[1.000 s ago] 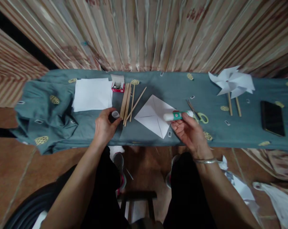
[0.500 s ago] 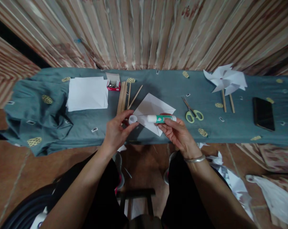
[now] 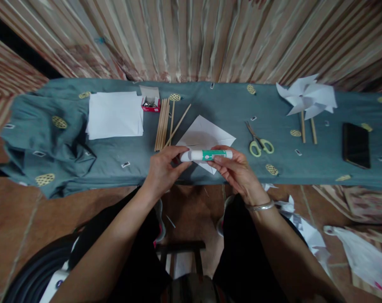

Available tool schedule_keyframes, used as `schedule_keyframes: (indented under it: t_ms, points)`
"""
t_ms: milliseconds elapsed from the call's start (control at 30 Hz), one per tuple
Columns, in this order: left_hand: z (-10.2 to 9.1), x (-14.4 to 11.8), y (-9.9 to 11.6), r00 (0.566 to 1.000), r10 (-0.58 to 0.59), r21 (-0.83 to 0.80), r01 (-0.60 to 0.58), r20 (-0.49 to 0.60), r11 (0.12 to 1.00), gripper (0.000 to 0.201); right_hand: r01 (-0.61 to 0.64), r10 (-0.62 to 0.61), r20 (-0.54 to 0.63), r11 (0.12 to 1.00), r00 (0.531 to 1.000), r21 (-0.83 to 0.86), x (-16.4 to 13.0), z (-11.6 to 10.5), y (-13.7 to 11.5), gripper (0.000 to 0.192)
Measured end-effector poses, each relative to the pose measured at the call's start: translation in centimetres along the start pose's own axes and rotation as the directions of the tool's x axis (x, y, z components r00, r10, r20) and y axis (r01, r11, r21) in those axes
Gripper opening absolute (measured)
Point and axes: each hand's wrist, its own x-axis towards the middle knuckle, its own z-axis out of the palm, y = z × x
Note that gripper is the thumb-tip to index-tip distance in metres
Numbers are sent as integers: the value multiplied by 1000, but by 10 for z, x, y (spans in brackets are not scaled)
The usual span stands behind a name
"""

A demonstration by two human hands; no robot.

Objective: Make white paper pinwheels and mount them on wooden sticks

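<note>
A white and green glue stick (image 3: 206, 155) lies level between both hands, just above the table's near edge. My right hand (image 3: 233, 168) grips its green body. My left hand (image 3: 164, 167) holds the white cap end, pressed onto the stick. Behind the stick lies a folded white paper square (image 3: 206, 134) on the grey-blue cloth (image 3: 121, 151).
Wooden sticks (image 3: 164, 124) and a small red box of pins (image 3: 150, 103) lie left of the paper, with a stack of white sheets (image 3: 115, 114) further left. Green-handled scissors (image 3: 258, 141), two paper pinwheels (image 3: 307, 101) and a black phone (image 3: 356, 144) lie to the right. Paper scraps (image 3: 304, 229) litter the floor.
My left hand brought the cap from beside the wooden sticks rightward to the glue stick. My right hand moved the stick left. Cap and stick now meet.
</note>
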Motion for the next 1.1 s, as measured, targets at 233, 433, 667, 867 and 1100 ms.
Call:
schedule_keyframes:
  t_ms: [233, 433, 667, 867, 1100]
  points:
    - [-1, -1, -4, 997, 77, 20, -77, 6, 997, 26, 5, -7, -42, 999, 999, -48, 1, 0, 0, 31]
    - [-3, -2, -6, 993, 114, 87, -114, 2, 990, 27, 7, -12, -62, 997, 998, -79, 0, 3, 0, 32]
    - [-5, -3, -3, 988, 155, 147, -157, 25, 977, 25, -17, 11, -46, 991, 999, -133, 0, 4, 3, 30]
    - [-4, -4, -1, 975, 216, 171, -220, 42, 960, 23, -43, 38, -39, 989, 999, -142, 0, 8, 5, 30]
    - [-2, -9, -1, 954, 291, 177, -299, 71, 938, 24, -51, 50, -13, 975, 999, -215, -2, 13, 8, 29]
